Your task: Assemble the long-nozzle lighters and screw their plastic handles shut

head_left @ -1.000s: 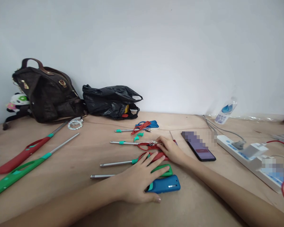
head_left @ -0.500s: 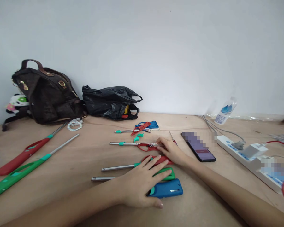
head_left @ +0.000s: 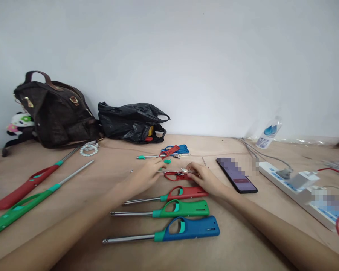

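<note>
An opened red gas lighter (head_left: 171, 175), its inner parts and thin wires bare, lies between my hands. My left hand (head_left: 149, 173) is closed over its metal tube, hiding most of it. At the handle end, the bent fingers of my right hand (head_left: 202, 176) pinch the inner parts; the fingertips are partly hidden. Closer to me lie three whole lighters side by side: a red one (head_left: 193, 192), a green one (head_left: 193, 208) and a blue one (head_left: 199, 227). Just beyond my left fingertips is a small teal trigger piece (head_left: 167, 161).
Farther back are a red casing half (head_left: 169, 151) and blue casing parts (head_left: 182, 149). A phone (head_left: 237, 175) and a power strip (head_left: 295, 192) lie at right. Two long lighters, red (head_left: 22, 190) and green (head_left: 19, 212), lie left. A backpack (head_left: 59, 113) and black plastic bag (head_left: 127, 122) stand behind.
My left hand has moved from the whole lighters, where it lay spread, up to the opened lighter's tube. The blue lighter now lies slightly nearer me. My right hand has stayed put.
</note>
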Available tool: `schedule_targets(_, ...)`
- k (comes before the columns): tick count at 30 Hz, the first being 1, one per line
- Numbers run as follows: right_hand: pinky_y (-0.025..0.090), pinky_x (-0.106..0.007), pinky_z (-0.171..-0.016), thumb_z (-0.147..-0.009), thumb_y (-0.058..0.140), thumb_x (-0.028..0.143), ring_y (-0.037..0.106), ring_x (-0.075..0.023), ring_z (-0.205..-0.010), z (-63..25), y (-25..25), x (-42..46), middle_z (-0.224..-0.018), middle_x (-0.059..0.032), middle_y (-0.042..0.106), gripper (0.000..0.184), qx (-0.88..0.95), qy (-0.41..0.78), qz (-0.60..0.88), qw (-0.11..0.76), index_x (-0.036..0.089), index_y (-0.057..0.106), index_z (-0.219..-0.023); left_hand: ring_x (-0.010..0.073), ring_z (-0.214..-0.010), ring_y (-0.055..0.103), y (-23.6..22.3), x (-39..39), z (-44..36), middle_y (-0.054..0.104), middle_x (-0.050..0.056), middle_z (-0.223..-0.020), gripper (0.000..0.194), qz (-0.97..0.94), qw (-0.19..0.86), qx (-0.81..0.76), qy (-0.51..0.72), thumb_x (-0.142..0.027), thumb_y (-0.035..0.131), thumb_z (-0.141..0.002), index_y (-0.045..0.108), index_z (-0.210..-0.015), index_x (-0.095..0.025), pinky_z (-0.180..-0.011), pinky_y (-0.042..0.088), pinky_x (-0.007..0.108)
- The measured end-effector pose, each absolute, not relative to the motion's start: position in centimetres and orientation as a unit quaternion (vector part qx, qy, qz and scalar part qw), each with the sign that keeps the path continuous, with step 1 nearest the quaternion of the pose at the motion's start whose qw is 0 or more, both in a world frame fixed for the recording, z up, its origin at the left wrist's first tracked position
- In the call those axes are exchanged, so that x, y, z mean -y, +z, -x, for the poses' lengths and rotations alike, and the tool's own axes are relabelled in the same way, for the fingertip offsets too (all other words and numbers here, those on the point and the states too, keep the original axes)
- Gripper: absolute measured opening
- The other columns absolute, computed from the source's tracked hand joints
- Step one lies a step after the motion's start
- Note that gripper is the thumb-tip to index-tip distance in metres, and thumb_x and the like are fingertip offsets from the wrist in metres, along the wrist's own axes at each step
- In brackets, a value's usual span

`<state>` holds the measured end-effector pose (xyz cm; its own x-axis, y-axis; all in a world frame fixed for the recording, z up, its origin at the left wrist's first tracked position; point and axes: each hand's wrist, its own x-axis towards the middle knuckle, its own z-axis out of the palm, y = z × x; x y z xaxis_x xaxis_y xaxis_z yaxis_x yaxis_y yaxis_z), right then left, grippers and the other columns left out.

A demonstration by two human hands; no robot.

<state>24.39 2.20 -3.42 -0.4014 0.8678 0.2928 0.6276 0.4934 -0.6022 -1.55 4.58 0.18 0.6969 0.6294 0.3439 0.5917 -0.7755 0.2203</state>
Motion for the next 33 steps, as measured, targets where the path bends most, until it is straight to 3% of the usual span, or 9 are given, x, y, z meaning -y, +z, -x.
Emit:
schedule_targets(3,0.045,-0.032,-0.074,-0.095,0.042,0.025,0.058,-0.0191,-0.083,-24.2,-3.3,-2.1,-0.094,-0.0062,0.063,0.010,0.811,0.177,0.472,0.296,0.021,0.050,-0.097,0.0220,-0.090,0.059,-0.7,-6.7,3.2,0.063,0.005,-0.096,0.006,-0.924,0.060,-0.342,0.158,-0.015,0.056,-0.085,0.059,-0.090,-0.018,-0.078,0.046,0.031)
schedule_targets(7,0.044,-0.032,-0.077,-0.097,0.035,0.026,0.056,-0.0191,-0.086,-23.9,-3.2,-1.8,-0.094,-0.0061,0.061,0.013,0.810,0.160,0.480,0.298,0.021,0.046,-0.093,0.0200,-0.089,0.058,-1.3,-7.2,3.4,0.062,0.005,-0.093,0.006,-0.930,0.086,-0.323,0.152,-0.011,0.056,-0.083,0.058,-0.082,-0.016,-0.076,0.044,0.027)
schedule_targets(12,0.044,-0.032,-0.078,-0.097,0.033,0.027,0.056,-0.0192,-0.088,-23.8,-2.9,-1.6,-0.097,-0.0070,0.061,0.014,0.797,0.151,0.480,0.334,0.021,0.045,-0.093,0.0188,-0.084,0.059,-0.3,-6.9,3.1,0.065,0.003,-0.090,0.009,-0.912,0.114,-0.348,0.182,-0.011,0.052,-0.086,0.060,-0.087,-0.017,-0.074,0.043,0.027)
schedule_targets(24,0.045,-0.034,-0.086,-0.091,0.050,0.019,0.054,-0.0203,-0.094,-23.9,-3.9,-2.1,-0.098,-0.0079,0.056,0.010,0.811,0.125,0.463,0.335,0.020,0.059,-0.091,0.0202,-0.093,0.059,-0.6,-7.3,3.7,0.065,0.006,-0.100,0.016,-0.921,0.148,-0.330,0.145,-0.019,0.047,-0.090,0.064,-0.089,-0.017,-0.083,0.044,0.029)
schedule_targets(33,0.043,-0.035,-0.084,-0.085,0.057,0.012,0.052,-0.0211,-0.095,-24.0,-3.9,-2.2,-0.096,-0.0059,0.060,0.009,0.822,0.095,0.466,0.312,0.020,0.059,-0.089,0.0202,-0.097,0.059,-0.8,-7.1,3.4,0.066,0.006,-0.104,0.017,-0.919,0.150,-0.331,0.152,-0.018,0.048,-0.089,0.065,-0.092,-0.018,-0.086,0.045,0.029)
